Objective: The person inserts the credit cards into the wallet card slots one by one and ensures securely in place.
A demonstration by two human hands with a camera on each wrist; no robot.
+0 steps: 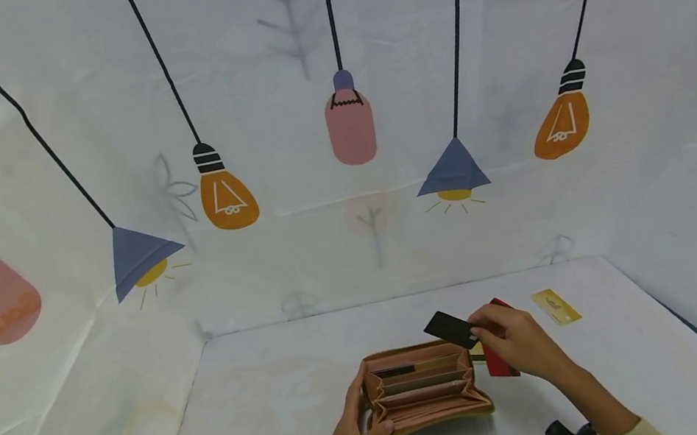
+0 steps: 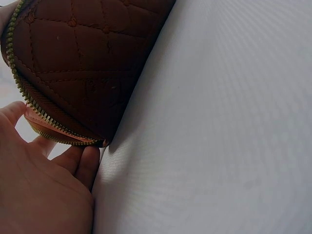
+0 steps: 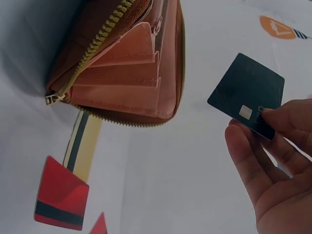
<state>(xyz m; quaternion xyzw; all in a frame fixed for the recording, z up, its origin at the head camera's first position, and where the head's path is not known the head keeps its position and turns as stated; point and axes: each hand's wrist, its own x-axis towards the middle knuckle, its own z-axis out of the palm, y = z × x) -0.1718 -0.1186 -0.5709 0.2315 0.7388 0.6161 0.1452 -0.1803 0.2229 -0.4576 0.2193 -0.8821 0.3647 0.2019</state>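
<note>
An unzipped brown quilted wallet (image 1: 443, 414) stands open on the white table, its pink-brown compartments facing up. My left hand (image 1: 352, 425) grips its left end, thumb at the front edge. In the left wrist view that hand (image 2: 44, 185) is at the gold-zippered corner of the wallet (image 2: 87, 53). Above the wallet's right back corner, my right hand (image 1: 526, 341) pinches a black card (image 1: 447, 328) between thumb and fingers. A gold chip shows on the black card (image 3: 246, 90) in the right wrist view. A dark item (image 1: 397, 370) sits in a back slot.
Right of the wallet lie a red card (image 3: 61, 200) with a black stripe and a yellow striped card (image 3: 85, 146). Another red piece (image 3: 100, 225) shows at the bottom edge. Farther right is a gold-yellow card (image 1: 556, 306). A lamp-printed white sheet (image 1: 313, 252) hangs behind the table.
</note>
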